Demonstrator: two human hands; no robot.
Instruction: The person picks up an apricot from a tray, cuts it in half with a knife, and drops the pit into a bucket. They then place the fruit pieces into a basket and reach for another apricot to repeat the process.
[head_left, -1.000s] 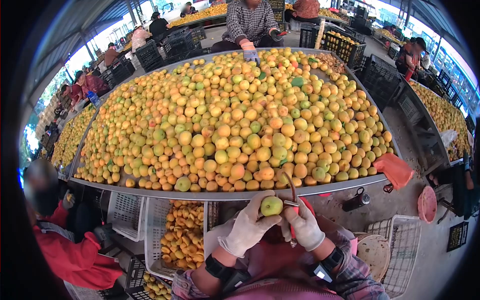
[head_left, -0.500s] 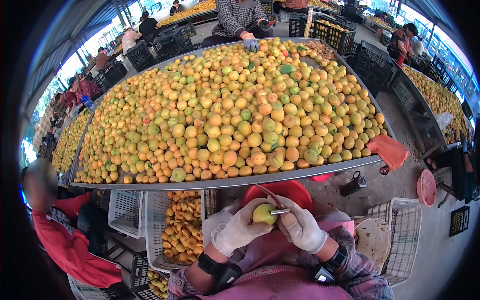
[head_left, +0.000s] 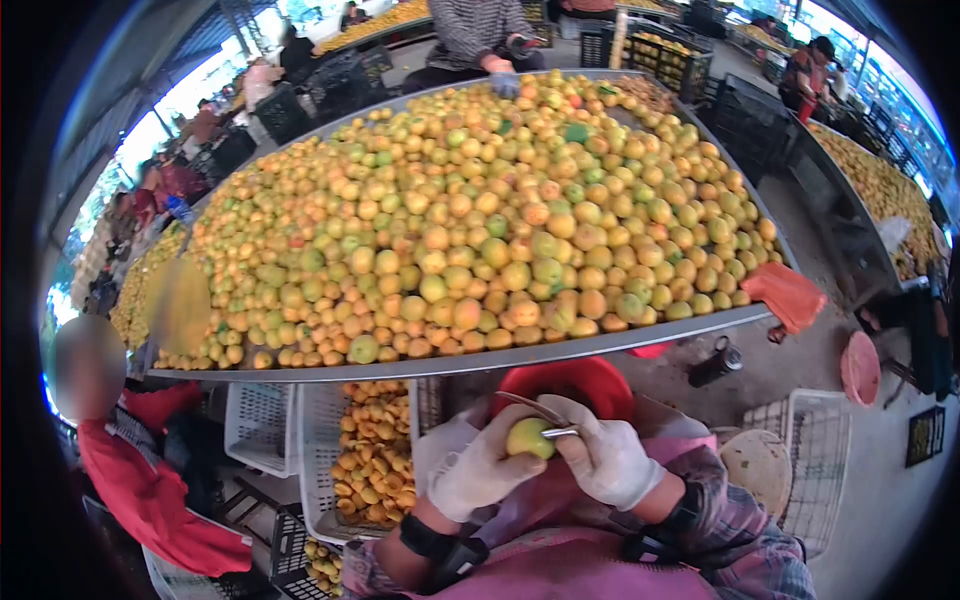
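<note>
My left hand [head_left: 484,468], in a white glove, grips a yellow-green apricot [head_left: 528,440] between thumb and fingers. Against the fruit's right side lies the metal end of a small knife [head_left: 562,432], gripped in my gloved right hand [head_left: 612,460]. A thin, curved, dark strip [head_left: 530,404] rises above the fruit between both hands. Both hands are close together over my lap, just in front of a red basin [head_left: 590,380]. Beyond them, a metal-edged table [head_left: 470,361] carries a broad heap of whole apricots [head_left: 460,255].
Left of my lap, a white crate [head_left: 318,470] holds halved apricots [head_left: 375,465]. A person in a red jacket [head_left: 160,490] sits at far left; another person's gloved hand [head_left: 505,84] rests at the table's far edge. At right are a bucket [head_left: 757,465], black flask [head_left: 716,362] and orange bag [head_left: 785,297].
The view has shifted slightly, moving the scene a little to the right. The knife's metal end remains at the apricot, while the fingers have changed position slightly around both.
</note>
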